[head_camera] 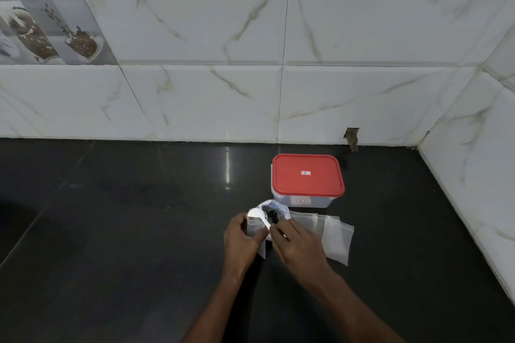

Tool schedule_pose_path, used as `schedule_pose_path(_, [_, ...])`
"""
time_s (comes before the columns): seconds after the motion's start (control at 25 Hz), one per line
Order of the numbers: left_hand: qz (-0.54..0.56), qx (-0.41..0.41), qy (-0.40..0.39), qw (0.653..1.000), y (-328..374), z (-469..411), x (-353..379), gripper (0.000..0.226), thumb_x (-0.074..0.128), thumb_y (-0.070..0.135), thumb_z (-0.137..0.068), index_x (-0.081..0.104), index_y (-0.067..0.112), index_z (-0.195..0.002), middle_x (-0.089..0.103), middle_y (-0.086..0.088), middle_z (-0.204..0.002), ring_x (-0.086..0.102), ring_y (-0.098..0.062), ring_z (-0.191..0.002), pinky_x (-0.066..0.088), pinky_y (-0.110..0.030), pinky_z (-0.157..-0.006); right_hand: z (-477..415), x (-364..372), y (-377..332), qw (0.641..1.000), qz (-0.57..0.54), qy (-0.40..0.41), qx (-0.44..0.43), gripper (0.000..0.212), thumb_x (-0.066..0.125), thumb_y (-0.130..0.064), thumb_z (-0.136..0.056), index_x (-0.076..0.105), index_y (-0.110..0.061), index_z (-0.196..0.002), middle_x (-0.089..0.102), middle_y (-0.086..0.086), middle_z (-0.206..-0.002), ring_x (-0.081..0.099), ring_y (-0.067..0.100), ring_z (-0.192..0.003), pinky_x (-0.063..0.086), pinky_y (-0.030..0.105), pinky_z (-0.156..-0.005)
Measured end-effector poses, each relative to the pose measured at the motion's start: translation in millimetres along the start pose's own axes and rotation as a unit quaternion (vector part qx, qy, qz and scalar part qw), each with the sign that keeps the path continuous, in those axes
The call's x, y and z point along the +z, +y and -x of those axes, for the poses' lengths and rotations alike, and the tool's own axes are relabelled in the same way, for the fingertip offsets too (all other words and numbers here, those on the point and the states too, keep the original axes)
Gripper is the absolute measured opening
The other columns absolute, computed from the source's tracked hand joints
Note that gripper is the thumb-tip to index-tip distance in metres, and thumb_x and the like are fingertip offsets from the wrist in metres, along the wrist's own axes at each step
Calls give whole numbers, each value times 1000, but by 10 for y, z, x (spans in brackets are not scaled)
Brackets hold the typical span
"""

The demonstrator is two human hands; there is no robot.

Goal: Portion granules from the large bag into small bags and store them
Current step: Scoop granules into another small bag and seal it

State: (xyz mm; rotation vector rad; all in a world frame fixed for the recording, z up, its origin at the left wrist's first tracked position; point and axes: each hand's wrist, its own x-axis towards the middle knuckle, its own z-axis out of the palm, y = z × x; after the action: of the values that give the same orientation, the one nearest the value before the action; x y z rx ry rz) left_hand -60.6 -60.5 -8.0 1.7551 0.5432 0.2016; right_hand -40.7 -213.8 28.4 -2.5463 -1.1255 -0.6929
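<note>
L hand (pixel 241 237) grip clamped on small bag (pixel 254 229), R hand (pixel 295 245) pinching spoon (pixel 254 213) over it, beside large bag (pixel 276 210) on desk (pixel 139 231); keep mouth wide, tip slow, no spill.

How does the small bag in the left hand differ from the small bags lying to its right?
The held small bag stands upright, gripped by the left hand; the spare small bags lie flat on the counter. The white spoon, pinched by the right hand, sits at the mouth of the held small bag, away from the spare small bags. Both kinds are clear plastic.
</note>
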Motion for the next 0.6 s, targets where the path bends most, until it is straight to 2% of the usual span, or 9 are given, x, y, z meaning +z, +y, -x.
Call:
schedule_pose_path(0.08, [7, 1, 4, 1000, -17, -11, 1, 32, 87, 25, -72, 70, 25, -99, 76, 5, -92, 73, -4, -81, 59, -25, -73, 28, -8, 7, 999, -5, 48, -5, 12, 71, -9, -82, 71, -9, -94, 64, 4, -87, 59, 17, -75, 49, 29, -53])
schedule_pose_path(0.16, [20, 0, 3, 1000, -16, -5, -2, 34, 87, 33, -69, 70, 26, -99, 77, 6, -92, 73, -5, -81, 60, -28, -74, 13, 7, 21, 997, -19, 62, 33, 10, 63, -13, -88, 72, -10, -92, 64, 3, -84, 59, 16, -73, 49, 28, -53])
schedule_pose_path(0.24, [28, -11, 4, 1000, -28, -4, -12, 39, 84, 42, -66, 71, 27, -99, 77, 6, -94, 74, -6, -84, 61, -30, -77, -35, 56, 93, 982, -73, 40, 172, 11, 61, -18, -86, 71, -13, -84, 61, 0, -78, 58, 15, -67, 45, 28, -50])
schedule_pose_path(0.32, [38, -27, 17, 999, -43, 6, -49, 30, 84, 34, -73, 71, 30, -100, 77, 8, -95, 74, -6, -87, 60, -30, -79, -77, 127, 179, 943, -120, -30, 308, 11, 64, -18, -83, 71, -12, -76, 60, 2, -76, 59, 19, -67, 43, 31, -53])
schedule_pose_path(0.36, [45, -37, 22, 998, -68, 8, -73, 26, 83, 29, -78, 71, 30, -101, 78, 9, -94, 74, -6, -88, 61, -31, -81, -70, 188, 201, 927, -130, -87, 341, 13, 64, -18, -83, 71, -11, -75, 60, 3, -77, 60, 21, -70, 42, 32, -57])
schedule_pose_path(0.44, [59, -53, 15, 997, -142, -4, -105, 24, 81, 26, -82, 72, 28, -105, 79, 9, -95, 75, -6, -90, 61, -38, -86, -70, 279, 205, 917, -107, -159, 349, 15, 60, -18, -86, 71, -9, -80, 62, 6, -83, 62, 24, -76, 40, 31, -61])
schedule_pose_path(0.52, [74, -63, -8, 995, -177, -19, -111, 26, 80, 27, -84, 72, 26, -109, 79, 8, -98, 75, -9, -93, 59, -43, -91, -82, 348, 153, 932, -49, -178, 313, 9, 66, -15, -82, 72, -8, -83, 65, 9, -86, 64, 26, -71, 45, 32, -58])
schedule_pose_path(0.56, [82, -72, -18, 994, -177, -21, -101, 26, 79, 26, -85, 72, 25, -110, 79, 6, -100, 75, -11, -95, 58, -46, -94, -83, 393, 105, 943, -23, -185, 275, 8, 74, -12, -73, 72, -7, -79, 66, 9, -81, 64, 25, -62, 47, 32, -52])
schedule_pose_path(0.6, [94, -80, -26, 992, -163, -14, -87, 26, 78, 23, -86, 72, 23, -111, 80, 3, -101, 76, -15, -97, 58, -48, -95, -99, 400, 46, 951, -7, -186, 245, 17, 83, -9, -61, 72, -7, -74, 66, 9, -75, 62, 23, -53, 47, 30, -45])
